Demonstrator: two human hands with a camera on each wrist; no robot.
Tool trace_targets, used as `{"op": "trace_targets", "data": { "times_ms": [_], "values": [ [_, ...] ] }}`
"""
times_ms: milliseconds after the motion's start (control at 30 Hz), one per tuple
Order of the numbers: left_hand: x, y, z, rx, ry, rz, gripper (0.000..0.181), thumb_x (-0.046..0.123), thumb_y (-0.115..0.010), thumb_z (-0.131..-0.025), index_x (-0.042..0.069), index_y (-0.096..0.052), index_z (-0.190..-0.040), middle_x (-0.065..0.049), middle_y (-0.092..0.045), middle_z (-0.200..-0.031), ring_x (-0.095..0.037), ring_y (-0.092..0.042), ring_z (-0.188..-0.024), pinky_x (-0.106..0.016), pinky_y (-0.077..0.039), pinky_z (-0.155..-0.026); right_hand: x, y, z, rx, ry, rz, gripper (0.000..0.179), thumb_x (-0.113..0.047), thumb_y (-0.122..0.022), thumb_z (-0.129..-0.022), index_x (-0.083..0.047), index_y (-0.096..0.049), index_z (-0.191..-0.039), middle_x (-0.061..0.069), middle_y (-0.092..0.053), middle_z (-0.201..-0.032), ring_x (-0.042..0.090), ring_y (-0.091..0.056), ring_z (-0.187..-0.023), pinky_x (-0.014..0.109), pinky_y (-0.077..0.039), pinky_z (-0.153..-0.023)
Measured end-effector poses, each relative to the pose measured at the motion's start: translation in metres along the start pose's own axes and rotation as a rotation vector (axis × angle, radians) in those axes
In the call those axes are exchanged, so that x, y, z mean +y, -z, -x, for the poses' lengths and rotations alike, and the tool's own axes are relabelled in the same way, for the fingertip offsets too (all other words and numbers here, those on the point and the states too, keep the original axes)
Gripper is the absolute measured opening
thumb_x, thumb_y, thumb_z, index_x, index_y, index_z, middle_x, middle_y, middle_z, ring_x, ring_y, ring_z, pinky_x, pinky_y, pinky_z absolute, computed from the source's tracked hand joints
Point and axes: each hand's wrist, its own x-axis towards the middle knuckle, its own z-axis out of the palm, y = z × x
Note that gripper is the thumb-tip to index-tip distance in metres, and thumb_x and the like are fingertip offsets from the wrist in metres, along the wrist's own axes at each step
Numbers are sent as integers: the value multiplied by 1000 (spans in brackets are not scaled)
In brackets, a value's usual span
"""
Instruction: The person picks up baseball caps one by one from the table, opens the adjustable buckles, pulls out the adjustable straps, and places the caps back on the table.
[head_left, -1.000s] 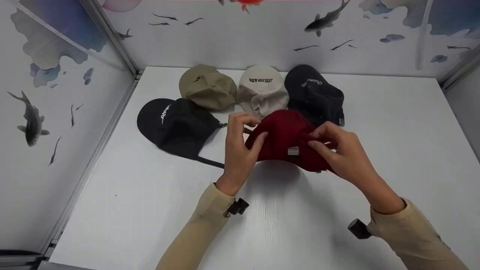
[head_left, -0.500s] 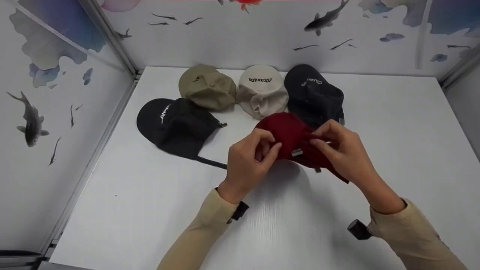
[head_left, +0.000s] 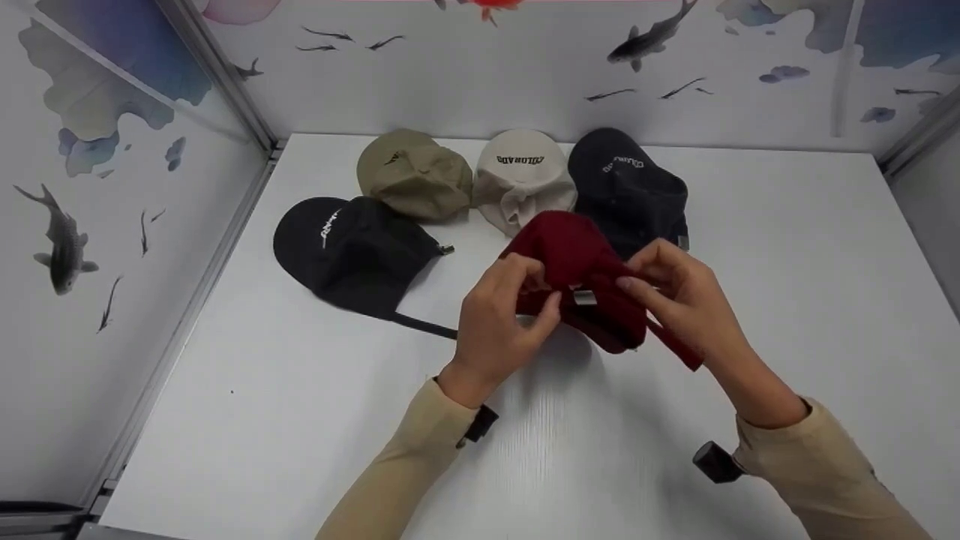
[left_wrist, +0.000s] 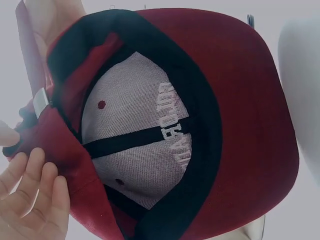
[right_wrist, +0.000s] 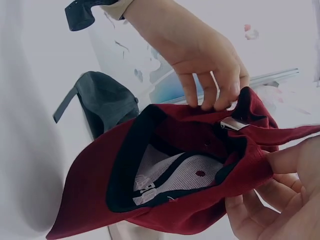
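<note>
Above the table, both hands hold a dark red baseball cap [head_left: 564,251], its opening turned toward the wrist cameras. My left hand [head_left: 499,322] pinches the cap's rear edge beside a small metal buckle [right_wrist: 234,124]. With thumb and fingers, my right hand [head_left: 686,304] grips the cap on the other side of the buckle. A loose red strap [head_left: 679,346] hangs below the right hand. In the left wrist view, the cap's red brim [left_wrist: 250,120], dark sweatband [left_wrist: 205,130] and pale mesh lining show.
On the white table [head_left: 300,420], an olive cap [head_left: 416,176], a cream cap [head_left: 523,176] and a navy cap [head_left: 628,187] lie in a row at the back. A black cap [head_left: 352,251] with its strap undone lies in front, to the left. White walls with fish prints stand around.
My left hand has shifted right, from the cap's left side to near the buckle. The cap has tilted, and its strap end now hangs free under the right hand, which has barely moved.
</note>
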Motion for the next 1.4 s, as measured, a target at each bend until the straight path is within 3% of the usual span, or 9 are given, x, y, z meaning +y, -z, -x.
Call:
{"op": "trace_targets", "data": {
  "times_ms": [300,533,833,967,1067,1200,1400],
  "values": [
    [0,-3,2,-56,44,-75,34,32,-74,-88,5,-62,-105,-4,-61,-96,-14,-57,-86,-24,-53,-77,4,-5,1,-39,23,25,7,8,-63,-92,8,-59,-98,-14,-70,-88,5,-66,-75,16,-54,-69],
    [0,-5,2,-68,57,-56,40,37,-75,-88,5,-60,-107,-5,-59,-97,-15,-57,-88,-24,-52,-79,0,-9,3,-55,0,12,9,6,-61,-94,5,-62,-103,-3,-73,-98,4,-69,-85,16,-55,-74],
    [2,-9,2,-92,87,-64,46,38,-76,-87,4,-58,-112,-6,-57,-102,-13,-58,-89,-22,-54,-80,-2,-13,3,-110,-27,-26,19,-3,-52,-101,1,-68,-112,-6,-69,-93,9,-64,-76,20,-54,-69],
    [3,-9,2,-103,91,-58,47,38,-77,-87,4,-58,-113,-6,-57,-102,-14,-58,-89,-23,-54,-79,-4,-16,3,-131,-51,19,18,-8,-60,-98,-1,-67,-113,1,-70,-103,5,-67,-89,17,-55,-78],
    [3,-10,3,-122,95,-62,47,36,-77,-86,3,-59,-115,-7,-59,-103,-15,-58,-90,-24,-54,-80,-4,-18,3,-155,-64,57,22,-11,-68,-94,-2,-65,-113,6,-69,-107,6,-68,-94,18,-56,-74],
    [4,-11,4,-143,98,-74,47,30,-77,-85,1,-59,-118,-9,-64,-105,-18,-58,-91,-26,-54,-80,-5,-20,3,-177,-58,72,24,-10,-72,-91,-1,-64,-112,10,-69,-105,9,-68,-89,20,-56,-69],
    [6,-11,4,-162,101,-55,43,27,-75,-86,2,-58,-116,-7,-64,-100,-17,-59,-88,-25,-54,-77,-4,-22,3,-168,-21,80,18,-5,-68,-92,1,-66,-108,13,-70,-102,5,-66,-88,15,-54,-77]
  ]
}}
